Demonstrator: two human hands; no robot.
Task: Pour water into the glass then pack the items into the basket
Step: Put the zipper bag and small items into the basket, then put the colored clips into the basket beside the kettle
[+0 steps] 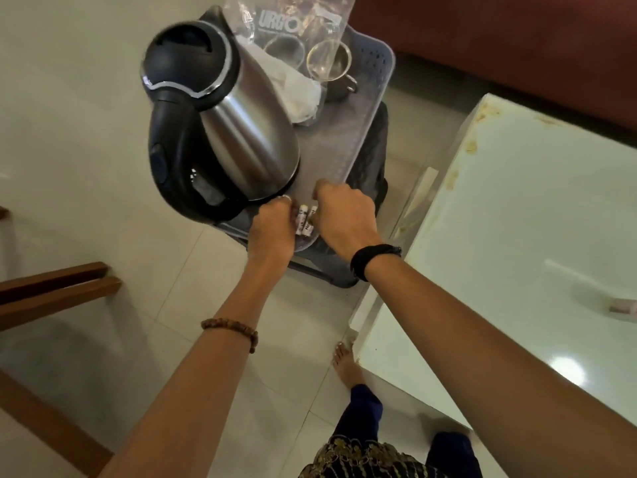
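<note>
Head view: both hands (272,224) (339,213) meet at small sachets (305,220) in the basket (375,74)

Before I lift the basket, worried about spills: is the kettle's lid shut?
Shut. The kettle's black lid sits flush inside its chrome rim, no gap showing; the kettle stands in the basket.
</note>
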